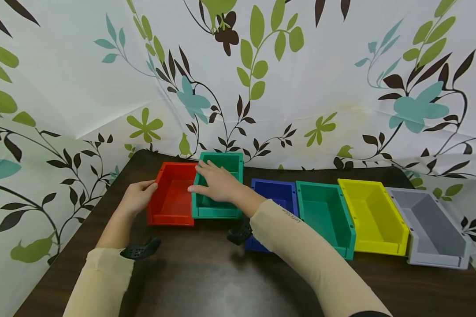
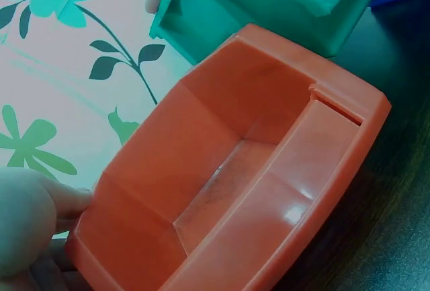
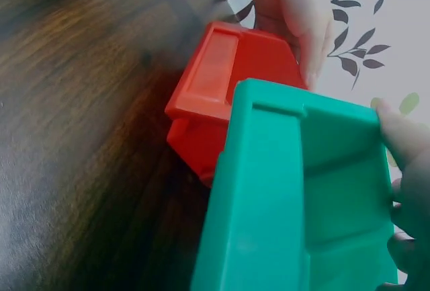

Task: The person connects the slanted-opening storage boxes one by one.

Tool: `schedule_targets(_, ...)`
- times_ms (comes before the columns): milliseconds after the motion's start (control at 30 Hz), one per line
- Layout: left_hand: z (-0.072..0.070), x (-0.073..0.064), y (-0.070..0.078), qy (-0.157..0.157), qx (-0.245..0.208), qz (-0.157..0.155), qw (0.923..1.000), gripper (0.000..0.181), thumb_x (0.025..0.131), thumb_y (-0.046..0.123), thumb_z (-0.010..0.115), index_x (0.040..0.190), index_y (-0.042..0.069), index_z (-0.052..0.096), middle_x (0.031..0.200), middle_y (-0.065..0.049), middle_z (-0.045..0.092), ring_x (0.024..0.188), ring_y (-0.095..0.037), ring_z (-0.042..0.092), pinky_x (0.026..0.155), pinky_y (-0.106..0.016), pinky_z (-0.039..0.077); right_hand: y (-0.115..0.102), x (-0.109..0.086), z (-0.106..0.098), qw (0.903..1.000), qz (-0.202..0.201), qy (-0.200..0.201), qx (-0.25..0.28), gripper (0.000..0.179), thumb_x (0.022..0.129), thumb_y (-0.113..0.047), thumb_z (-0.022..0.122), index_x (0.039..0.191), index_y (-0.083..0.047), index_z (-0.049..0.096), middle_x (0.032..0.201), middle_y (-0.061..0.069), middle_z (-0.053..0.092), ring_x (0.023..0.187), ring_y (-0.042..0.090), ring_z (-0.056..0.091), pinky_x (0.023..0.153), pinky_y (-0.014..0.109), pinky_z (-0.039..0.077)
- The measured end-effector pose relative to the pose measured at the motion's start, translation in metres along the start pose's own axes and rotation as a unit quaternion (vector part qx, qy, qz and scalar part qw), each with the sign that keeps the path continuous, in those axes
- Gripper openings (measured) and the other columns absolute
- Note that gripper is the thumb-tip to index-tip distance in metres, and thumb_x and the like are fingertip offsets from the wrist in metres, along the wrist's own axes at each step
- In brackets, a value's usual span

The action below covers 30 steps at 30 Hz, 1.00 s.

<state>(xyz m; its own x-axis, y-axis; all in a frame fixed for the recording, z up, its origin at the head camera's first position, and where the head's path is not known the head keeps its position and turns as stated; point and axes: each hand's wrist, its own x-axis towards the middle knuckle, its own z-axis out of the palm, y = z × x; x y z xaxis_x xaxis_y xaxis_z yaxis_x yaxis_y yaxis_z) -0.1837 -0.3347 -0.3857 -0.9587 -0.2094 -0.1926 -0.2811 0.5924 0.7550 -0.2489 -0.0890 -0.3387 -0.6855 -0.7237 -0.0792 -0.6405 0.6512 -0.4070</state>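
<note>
At the left of the table, my left hand (image 1: 138, 197) pinches the left wall of a red open-front bin (image 1: 176, 193) between thumb and fingers. In the left wrist view, the thumb lies on the rim of the red bin (image 2: 222, 170). My right hand (image 1: 220, 181) reaches across a green bin (image 1: 218, 214) and grips its rim, thumb and fingers at its left side in the head view. This green bin (image 3: 269, 197) looks raised and overlaps the red bin's right edge. Part of its inside is hidden by my hand.
To the right stand a blue bin (image 1: 275, 191), partly behind my right forearm, another green bin (image 1: 325, 211), a yellow bin (image 1: 373, 215) and a grey bin (image 1: 432, 229). They sit side by side on the dark wooden table (image 1: 206, 273). A leaf-patterned cloth (image 1: 301, 101) hangs behind.
</note>
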Motion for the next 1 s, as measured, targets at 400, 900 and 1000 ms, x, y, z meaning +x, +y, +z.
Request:
schedule_targets(400,-0.002,0.003,-0.001,0.002,-0.014,-0.007,0.9999,0.053,0.102,0.030,0.035,0.141,-0.007,0.037,0.138,-0.032,0.044,0.119,-0.043,0.051,0.095,-0.052,0.047,-0.005,0.001,-0.003,0.9985,-0.003,-0.036,-0.040,0.088,0.086,-0.064,0.051,0.152,-0.016,0.017,0.160,0.000,0.008,0.148,0.020,0.004,0.118,0.047,0.014)
schedule_targets(900,-0.002,0.003,0.002,-0.006,-0.002,-0.018,0.9998,0.055,0.102,0.032,0.035,0.142,-0.005,0.036,0.138,-0.031,0.044,0.119,-0.043,0.051,0.096,-0.053,0.046,0.005,0.005,0.018,0.9981,0.014,-0.053,-0.028,0.088,0.087,-0.061,0.052,0.152,-0.014,0.018,0.161,0.003,0.007,0.148,0.022,0.008,0.117,0.052,0.015)
schedule_targets(1000,-0.003,0.003,0.003,-0.008,-0.003,-0.020,0.9998,0.055,0.102,0.033,0.035,0.143,-0.004,0.035,0.139,-0.031,0.044,0.120,-0.043,0.051,0.096,-0.053,0.046,0.005,0.005,0.020,0.9981,0.012,-0.053,-0.029,0.088,0.087,-0.062,0.051,0.152,-0.014,0.018,0.161,0.002,0.007,0.148,0.022,0.008,0.116,0.053,0.014)
